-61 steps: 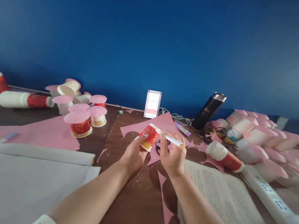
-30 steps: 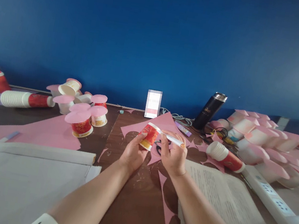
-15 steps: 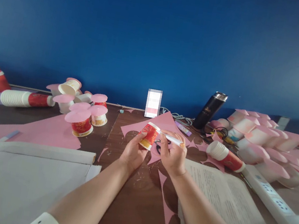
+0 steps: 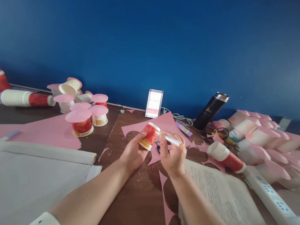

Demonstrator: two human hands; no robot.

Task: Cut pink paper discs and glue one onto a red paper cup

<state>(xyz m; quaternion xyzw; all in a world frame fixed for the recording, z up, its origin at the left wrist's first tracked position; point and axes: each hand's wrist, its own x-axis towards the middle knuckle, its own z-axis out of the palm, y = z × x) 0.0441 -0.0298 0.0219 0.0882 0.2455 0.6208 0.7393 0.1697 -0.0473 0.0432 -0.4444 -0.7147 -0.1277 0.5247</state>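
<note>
My left hand point(image 4: 135, 151) is closed around a red paper cup point(image 4: 150, 135) with a gold band and a white rim, tilted above the table. In my right hand point(image 4: 173, 155), a white pen-shaped tube point(image 4: 173, 141) with an orange end is gripped between thumb and fingers. Its narrow left end meets the right side of the cup; I cannot tell whether it touches. Beneath both hands lie a cut pink paper sheet point(image 4: 166, 121) and scissors point(image 4: 158, 147) with dark handles, partly hidden by my right hand.
Cups topped with pink discs point(image 4: 80, 118) stand at left, and many more pink-topped cups point(image 4: 264, 135) are piled at right. A black flask point(image 4: 209, 111), a purple glue stick point(image 4: 184, 129), a stack of cups point(image 4: 227, 158), a power strip point(image 4: 270, 198) and printed paper point(image 4: 224, 201) lie right of centre.
The narrow end of the white tube has shifted slightly left, closer in against the cup. Both hands keep their grips, and the rest looks the same.
</note>
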